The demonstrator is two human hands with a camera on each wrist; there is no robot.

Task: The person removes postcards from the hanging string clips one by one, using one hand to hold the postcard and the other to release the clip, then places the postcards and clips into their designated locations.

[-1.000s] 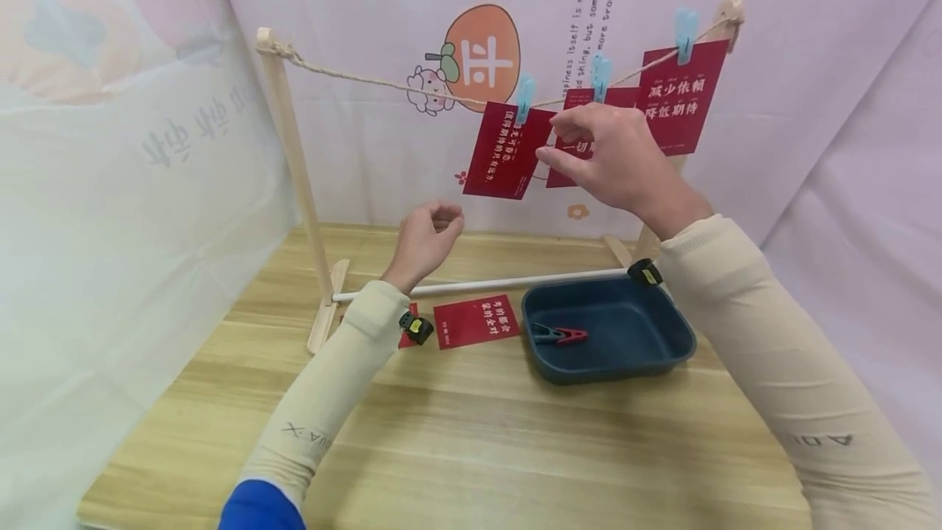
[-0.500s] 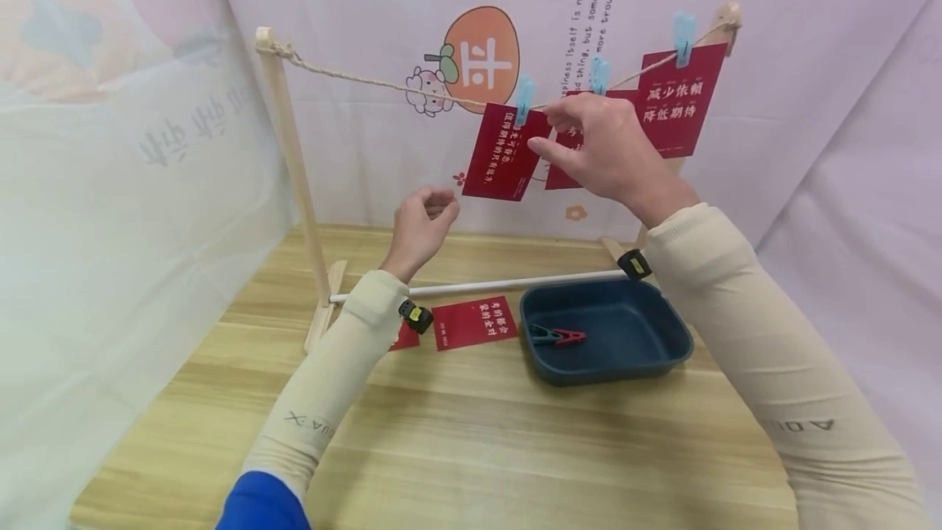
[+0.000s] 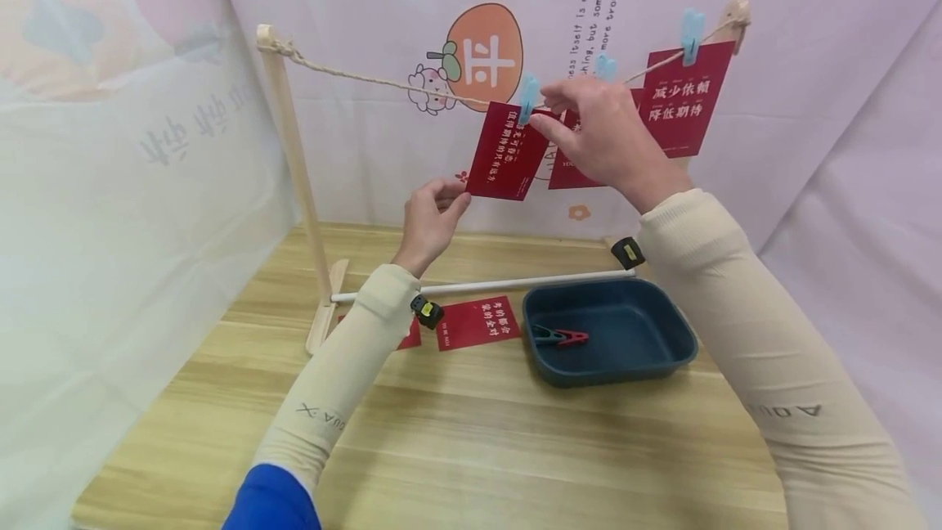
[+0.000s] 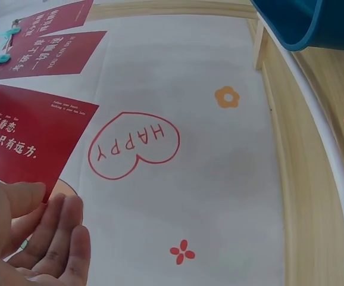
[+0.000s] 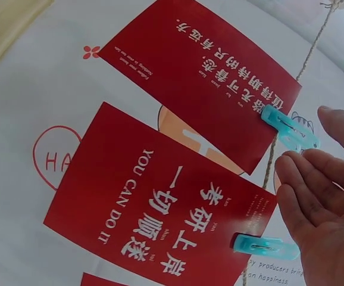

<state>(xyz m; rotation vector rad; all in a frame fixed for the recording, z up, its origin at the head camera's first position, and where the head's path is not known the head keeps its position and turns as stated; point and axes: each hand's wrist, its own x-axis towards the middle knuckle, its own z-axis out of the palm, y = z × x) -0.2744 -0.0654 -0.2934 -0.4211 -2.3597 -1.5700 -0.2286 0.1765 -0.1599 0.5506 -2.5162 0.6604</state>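
A red card (image 3: 496,162) with white writing hangs aslant from the rope (image 3: 368,80), held by a light blue clothespin (image 3: 527,98). My left hand (image 3: 430,223) pinches this card's lower left corner between thumb and fingers. Raised beside the clothespin, my right hand (image 3: 607,133) has its thumb and fingers parted around the clip's tail end, with a gap visible in the right wrist view. A second red card (image 5: 160,202), under its own blue clothespin (image 5: 266,245), hangs behind the right hand in the head view. Farther right a third card (image 3: 680,117) is clipped up.
Wooden posts (image 3: 290,154) carry the rope, joined low down by a white rod (image 3: 508,283). On the table (image 3: 471,440) lie red cards (image 3: 478,325), one partly hidden by the left forearm. A dark blue tray (image 3: 625,370) holds green and red clothespins (image 3: 562,337).
My left hand has moved up and right to the hanging card's lower corner and taken hold of it. My right hand has shifted left, closer to that card's clothespin.
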